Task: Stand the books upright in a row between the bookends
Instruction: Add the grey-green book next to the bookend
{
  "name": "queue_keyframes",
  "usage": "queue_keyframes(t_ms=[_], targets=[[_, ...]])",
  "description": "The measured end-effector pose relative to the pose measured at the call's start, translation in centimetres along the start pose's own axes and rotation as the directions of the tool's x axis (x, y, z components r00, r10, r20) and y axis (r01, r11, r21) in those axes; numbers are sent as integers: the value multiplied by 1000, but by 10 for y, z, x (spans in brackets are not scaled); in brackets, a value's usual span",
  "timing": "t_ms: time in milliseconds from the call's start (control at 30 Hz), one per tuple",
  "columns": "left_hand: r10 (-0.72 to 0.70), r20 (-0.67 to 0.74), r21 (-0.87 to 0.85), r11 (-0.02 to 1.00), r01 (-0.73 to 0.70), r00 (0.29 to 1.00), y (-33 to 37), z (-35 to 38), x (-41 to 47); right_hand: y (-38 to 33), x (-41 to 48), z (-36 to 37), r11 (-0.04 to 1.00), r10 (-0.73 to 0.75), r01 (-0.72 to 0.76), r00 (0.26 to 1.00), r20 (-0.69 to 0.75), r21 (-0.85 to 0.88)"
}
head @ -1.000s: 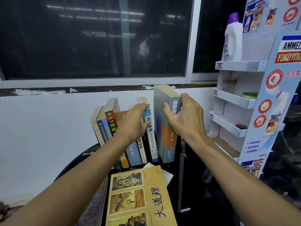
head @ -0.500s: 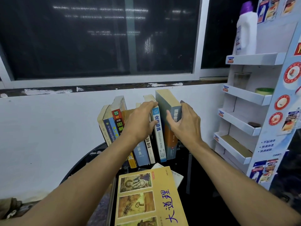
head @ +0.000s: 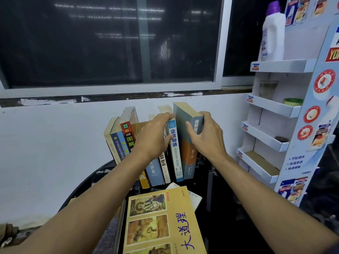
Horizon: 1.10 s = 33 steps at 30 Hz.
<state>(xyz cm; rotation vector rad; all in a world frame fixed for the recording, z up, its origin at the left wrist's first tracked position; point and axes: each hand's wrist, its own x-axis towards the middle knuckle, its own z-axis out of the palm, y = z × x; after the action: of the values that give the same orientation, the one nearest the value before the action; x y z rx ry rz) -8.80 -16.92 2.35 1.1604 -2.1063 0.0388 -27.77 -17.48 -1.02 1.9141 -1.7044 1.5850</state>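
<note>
Dark round table (head: 100, 172) below window | my right hand (head: 207, 138) curls round the grey-orange book (head: 187, 156), upright at the row's right end by the table's far edge | my left hand (head: 154, 134), fingers straight, braces the leaning books (head: 117, 142) | judge: seat base flush before release.

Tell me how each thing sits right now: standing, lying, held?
Grey book, upright at row's right end, gripped by right hand.
Row of books, standing, pressed by left hand.
Yellow book, lying flat, cover up.
White bottle, upright on top shelf, capped.
</note>
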Motion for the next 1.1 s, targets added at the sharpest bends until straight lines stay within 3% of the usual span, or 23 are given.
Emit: queue_keyframes(t_ms=[233, 333, 467, 1100], targets=[[-10, 12, -1, 1000, 10, 1000, 2, 1, 0, 2, -1, -6, 992, -43, 20, 982, 182, 125], [-11, 10, -10, 1000, 12, 1000, 3, 0, 0, 3, -1, -14, 974, -97, 26, 945, 312, 225], [-22, 13, -11, 1000, 23, 1000, 3, -1, 0, 9, 2, -25, 974, -97, -13, 881, 464, 228], [-40, 24, 67, 997, 39, 999, 3, 4, 3, 2, 8, -7, 990, -96, 43, 896, 434, 132]])
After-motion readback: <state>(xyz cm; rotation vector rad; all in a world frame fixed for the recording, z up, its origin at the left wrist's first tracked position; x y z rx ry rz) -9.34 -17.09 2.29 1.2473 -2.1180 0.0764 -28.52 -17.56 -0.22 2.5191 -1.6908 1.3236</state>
